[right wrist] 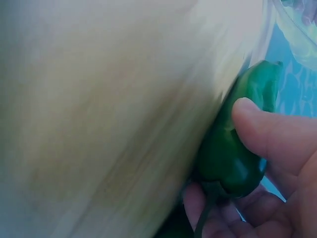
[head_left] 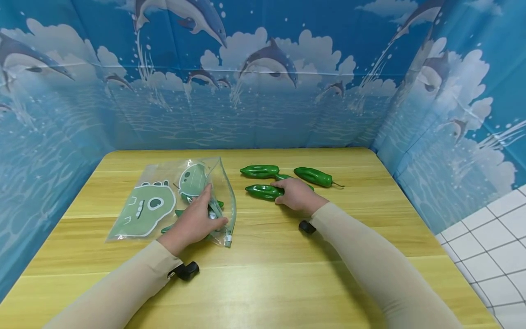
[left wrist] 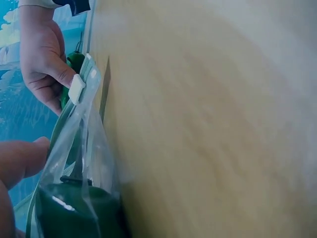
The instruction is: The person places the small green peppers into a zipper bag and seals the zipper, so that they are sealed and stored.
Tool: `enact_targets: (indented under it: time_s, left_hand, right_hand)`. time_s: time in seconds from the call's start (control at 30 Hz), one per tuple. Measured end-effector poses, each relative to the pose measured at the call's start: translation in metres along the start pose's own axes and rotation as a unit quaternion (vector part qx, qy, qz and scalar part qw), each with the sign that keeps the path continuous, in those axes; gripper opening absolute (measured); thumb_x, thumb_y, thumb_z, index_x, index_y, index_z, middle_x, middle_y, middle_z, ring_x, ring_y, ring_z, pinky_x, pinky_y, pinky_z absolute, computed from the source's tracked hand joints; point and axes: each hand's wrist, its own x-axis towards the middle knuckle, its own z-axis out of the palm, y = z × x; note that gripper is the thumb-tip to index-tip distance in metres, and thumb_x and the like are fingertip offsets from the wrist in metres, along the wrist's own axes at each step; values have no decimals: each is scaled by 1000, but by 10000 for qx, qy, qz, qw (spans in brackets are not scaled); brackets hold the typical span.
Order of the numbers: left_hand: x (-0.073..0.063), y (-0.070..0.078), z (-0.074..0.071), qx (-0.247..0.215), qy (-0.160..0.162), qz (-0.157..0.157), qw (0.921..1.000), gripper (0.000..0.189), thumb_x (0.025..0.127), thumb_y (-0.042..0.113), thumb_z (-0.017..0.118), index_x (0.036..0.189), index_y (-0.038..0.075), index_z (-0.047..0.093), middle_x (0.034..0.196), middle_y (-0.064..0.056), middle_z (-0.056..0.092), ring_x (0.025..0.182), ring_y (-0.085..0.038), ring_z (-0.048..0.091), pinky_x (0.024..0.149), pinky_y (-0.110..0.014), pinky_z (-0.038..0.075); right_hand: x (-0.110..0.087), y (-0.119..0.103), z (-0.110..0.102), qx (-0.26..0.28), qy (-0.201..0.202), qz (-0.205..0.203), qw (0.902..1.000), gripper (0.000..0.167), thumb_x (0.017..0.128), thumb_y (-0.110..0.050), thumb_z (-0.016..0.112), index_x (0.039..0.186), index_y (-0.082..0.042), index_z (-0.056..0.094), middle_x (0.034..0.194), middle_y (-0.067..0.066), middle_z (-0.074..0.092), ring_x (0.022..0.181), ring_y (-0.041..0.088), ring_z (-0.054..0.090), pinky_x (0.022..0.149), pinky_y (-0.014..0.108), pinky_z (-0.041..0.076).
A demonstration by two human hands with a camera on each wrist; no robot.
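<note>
- Green pepper (head_left: 263, 192) gripped in the right hand (head_left: 300, 195), thumb along the flank, fingers curled beneath near the stem (right wrist: 205, 213); nearest of 4 outside the bag (head_left: 141, 214), tip toward the bag. Cannot tell whether lifted clear of the desk (head_left: 267, 283).
- Left hand (head_left: 193, 224) at the bag mouth, thumb and fingers spread apart; cannot tell whether pinching any film.
- Judged step: bagging the gripped pepper, with more green contents (left wrist: 79, 213) behind the film. Cannot count these.
- Lift before carrying, so as not to drag the neighbour (head_left: 283, 177) just behind, partly hidden by the right hand.
- Squeeze just enough: glossy skin, probably slippery.
- Lead with the narrow tip, likely easier to pass between the 2 film layers than the stem end.
- Brace the bag with the left hand, holding the zip (head_left: 235, 205) apart and facing the right hand; otherwise a risk of sliding the whole bag away.
- Aim for the middle of the mouth, away from the slider (left wrist: 77, 89) at the near corner.
- Tuck the stem in last, to avoid catching on the zip.
- Let go only once fully past the zip, beside the contents rather than on top, to save room.
- Leave the back pepper (head_left: 260, 171) and the far-right pepper (head_left: 312, 177) untouched meanwhile.
</note>
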Motion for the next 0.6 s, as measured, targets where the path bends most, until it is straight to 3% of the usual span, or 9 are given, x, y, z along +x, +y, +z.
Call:
enact_targets:
  time_s: [0.13, 0.33, 0.6]
  left_hand:
    - [0, 3, -2, 6, -13, -9, 10000, 120, 92, 47, 79, 171, 14, -6, 177, -16, 11, 161, -50, 8, 127, -67, 20]
    - [0, 5, -4, 3, 72, 57, 10000, 120, 93, 46, 78, 170, 12, -6, 177, -15, 10, 161, -49, 9, 128, -65, 18]
    - [-1, 6, -5, 30, 79, 56, 9999, 118, 94, 48, 77, 170, 14, -7, 178, -16, 10, 161, -50, 9, 127, -68, 19]
  right_hand:
    - [-2, -4, 1, 50, 123, -45, 9999, 63, 100, -28, 73, 159, -21, 50, 161, 11, 52, 142, 34, 56, 114, 53, 49]
    - [-9, -15, -2, 560, 380, -192, 9975, 62, 100, -27, 74, 158, -24, 52, 161, 11, 52, 136, 30, 60, 108, 50, 52]
    - [-18, -36, 0, 497, 263, -924, 9941, 54, 100, -23, 73, 152, -15, 58, 150, 6, 62, 139, 29, 58, 109, 50, 53]
